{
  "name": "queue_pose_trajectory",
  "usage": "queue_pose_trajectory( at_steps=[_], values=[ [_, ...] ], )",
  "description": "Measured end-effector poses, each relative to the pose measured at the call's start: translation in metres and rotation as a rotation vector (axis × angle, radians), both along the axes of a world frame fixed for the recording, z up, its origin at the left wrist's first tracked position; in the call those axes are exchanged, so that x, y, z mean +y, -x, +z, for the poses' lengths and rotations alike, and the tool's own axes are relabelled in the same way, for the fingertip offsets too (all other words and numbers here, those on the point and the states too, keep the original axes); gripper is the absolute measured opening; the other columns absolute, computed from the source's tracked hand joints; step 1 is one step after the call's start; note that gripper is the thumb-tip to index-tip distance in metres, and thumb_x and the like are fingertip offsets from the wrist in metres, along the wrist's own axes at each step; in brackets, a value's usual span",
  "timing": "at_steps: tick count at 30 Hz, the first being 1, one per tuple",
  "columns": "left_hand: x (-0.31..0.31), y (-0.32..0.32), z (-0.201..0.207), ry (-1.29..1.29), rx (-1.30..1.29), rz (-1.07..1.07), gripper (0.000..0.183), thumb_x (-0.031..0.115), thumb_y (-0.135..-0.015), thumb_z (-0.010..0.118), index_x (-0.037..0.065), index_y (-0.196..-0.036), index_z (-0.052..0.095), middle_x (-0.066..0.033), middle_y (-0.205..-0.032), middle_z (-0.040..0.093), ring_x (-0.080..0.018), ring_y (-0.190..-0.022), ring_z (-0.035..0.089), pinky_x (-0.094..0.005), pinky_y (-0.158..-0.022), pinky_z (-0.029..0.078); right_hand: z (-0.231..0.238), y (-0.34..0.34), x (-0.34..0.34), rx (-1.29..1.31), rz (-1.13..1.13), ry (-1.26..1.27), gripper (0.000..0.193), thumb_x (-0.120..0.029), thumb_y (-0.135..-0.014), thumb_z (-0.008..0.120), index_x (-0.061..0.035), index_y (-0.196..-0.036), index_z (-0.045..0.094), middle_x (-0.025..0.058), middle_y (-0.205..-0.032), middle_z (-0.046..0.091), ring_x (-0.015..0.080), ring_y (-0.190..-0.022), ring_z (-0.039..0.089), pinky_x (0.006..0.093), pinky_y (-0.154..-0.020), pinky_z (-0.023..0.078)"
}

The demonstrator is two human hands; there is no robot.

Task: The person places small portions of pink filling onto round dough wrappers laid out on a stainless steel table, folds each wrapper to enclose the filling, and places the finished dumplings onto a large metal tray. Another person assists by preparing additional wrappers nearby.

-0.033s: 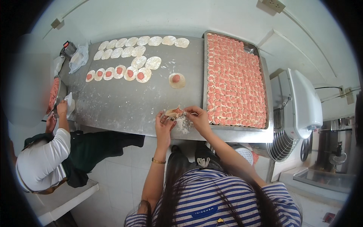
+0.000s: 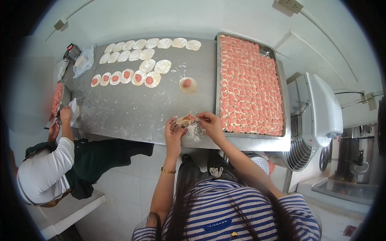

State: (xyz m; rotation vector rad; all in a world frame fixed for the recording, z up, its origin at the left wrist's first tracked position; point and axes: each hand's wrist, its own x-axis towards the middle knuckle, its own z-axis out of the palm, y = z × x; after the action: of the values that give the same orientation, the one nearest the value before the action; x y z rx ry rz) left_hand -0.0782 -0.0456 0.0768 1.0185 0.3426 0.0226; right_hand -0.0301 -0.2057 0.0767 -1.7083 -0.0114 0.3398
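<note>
Above the near edge of the steel table, my left hand [image 2: 174,130] cradles a half-folded dumpling [image 2: 185,120], a pale dough round with pink meat showing inside. The fingertips of my right hand [image 2: 210,124] pinch its right side, where the dough rises in a point. Loose white flour [image 2: 195,133] lies beneath both hands. Beyond them rests a single wrapper with a ball of filling [image 2: 187,85]. Farther left is a row of wrappers topped with meat [image 2: 138,78], and behind it are rows of floured bare wrappers [image 2: 140,44].
To the right stands a large metal tray [image 2: 218,86] packed with open-topped meat dumplings [image 2: 251,84]. A white machine with a wire guard [image 2: 317,108] is past the table's right end. At the left, a co-worker [image 2: 48,168] reaches toward a bowl of pink filling [image 2: 57,100] beside a plastic bag [image 2: 83,62].
</note>
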Motion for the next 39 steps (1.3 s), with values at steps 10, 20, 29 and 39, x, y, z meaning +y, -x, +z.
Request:
queue_pose_trajectory(
  at_steps=[10,20,29,39],
  values=[
    [0.008,-0.007,-0.040,-0.631,-0.220,-0.128,0.015,-0.005,-0.074,0.070,0.000,-0.085,0.061,-0.0096,-0.101,0.064,-0.0191,-0.094,0.063,-0.0304,-0.078,0.053,-0.005,-0.002,-0.003,-0.191,0.151,0.112,0.028,0.006,-0.074,0.061,0.0019,-0.102,0.063,0.0092,-0.095,0.065,0.0185,-0.091,0.065,0.0287,-0.084,0.052],
    [-0.001,0.004,-0.037,-0.860,-0.009,-0.344,0.033,0.001,-0.075,0.073,-0.002,-0.105,0.060,-0.0088,-0.086,0.069,-0.0138,-0.081,0.067,-0.0279,-0.075,0.054,-0.036,-0.003,0.004,-0.575,0.313,0.553,0.026,0.003,-0.070,0.062,-0.0015,-0.096,0.061,0.0158,-0.091,0.059,0.0370,-0.086,0.059,0.0422,-0.074,0.048],
    [-0.007,0.001,-0.032,-0.905,-0.056,-0.381,0.026,0.008,-0.072,0.077,-0.001,-0.092,0.064,-0.0094,-0.079,0.069,-0.0169,-0.072,0.067,-0.0283,-0.068,0.052,-0.033,0.011,0.001,-0.401,0.249,0.548,0.017,0.000,-0.071,0.063,0.0001,-0.088,0.063,0.0161,-0.086,0.060,0.0370,-0.083,0.059,0.0455,-0.073,0.047],
    [-0.010,0.002,-0.042,-1.076,-0.216,-0.254,0.025,0.009,-0.072,0.076,0.001,-0.092,0.063,-0.0091,-0.076,0.067,-0.0180,-0.070,0.066,-0.0297,-0.065,0.052,-0.027,0.016,-0.001,-0.468,0.203,0.600,0.022,0.000,-0.071,0.061,-0.0015,-0.093,0.064,0.0160,-0.085,0.059,0.0361,-0.088,0.058,0.0435,-0.076,0.047]
  ],
)
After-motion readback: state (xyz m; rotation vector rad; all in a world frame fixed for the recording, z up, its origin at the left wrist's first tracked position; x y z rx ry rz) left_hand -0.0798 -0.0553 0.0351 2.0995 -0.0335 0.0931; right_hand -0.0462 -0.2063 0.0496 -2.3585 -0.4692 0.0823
